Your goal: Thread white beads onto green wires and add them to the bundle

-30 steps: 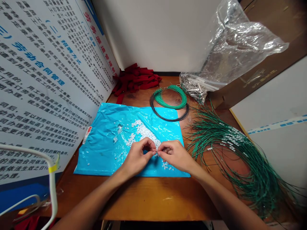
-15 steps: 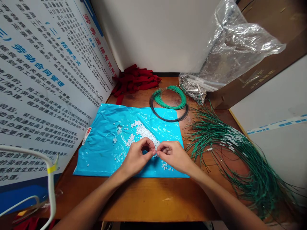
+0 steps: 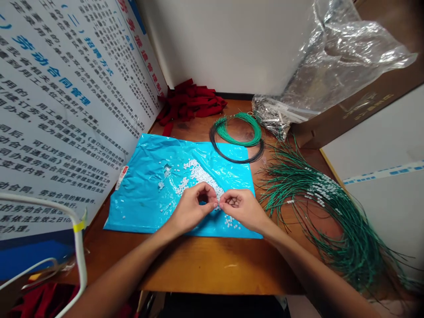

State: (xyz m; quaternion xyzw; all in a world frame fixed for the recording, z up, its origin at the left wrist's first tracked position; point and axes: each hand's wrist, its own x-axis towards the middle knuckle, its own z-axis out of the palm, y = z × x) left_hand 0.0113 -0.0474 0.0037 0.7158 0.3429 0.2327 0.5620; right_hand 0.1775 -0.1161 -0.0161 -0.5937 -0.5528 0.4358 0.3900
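My left hand (image 3: pixel 194 205) and my right hand (image 3: pixel 243 209) meet fingertip to fingertip over a blue plastic bag (image 3: pixel 135 194) that lies flat on the table. Each has thumb and forefinger pinched, and the tiny item between the tips is too small to make out. Just beyond and beneath the fingers spreads a pile of small white beads (image 3: pixel 200 173), partly hidden by my hands. A few loose beads (image 3: pixel 232 222) lie by my right wrist.
Behind the bag lie a coil of green wire (image 3: pixel 255 132), a dark wire ring (image 3: pixel 228 159) and red fabric strips (image 3: pixel 195 104). Green strands with white beads (image 3: pixel 357 243) fill the right side. A clear bag of metal parts (image 3: pixel 273 117) leans near a brown box (image 3: pixel 331 121).
The camera view has shifted slightly, so the scene sits a little higher and further right. Both hands stay pinched together at nearly the same spot over the blue bag.
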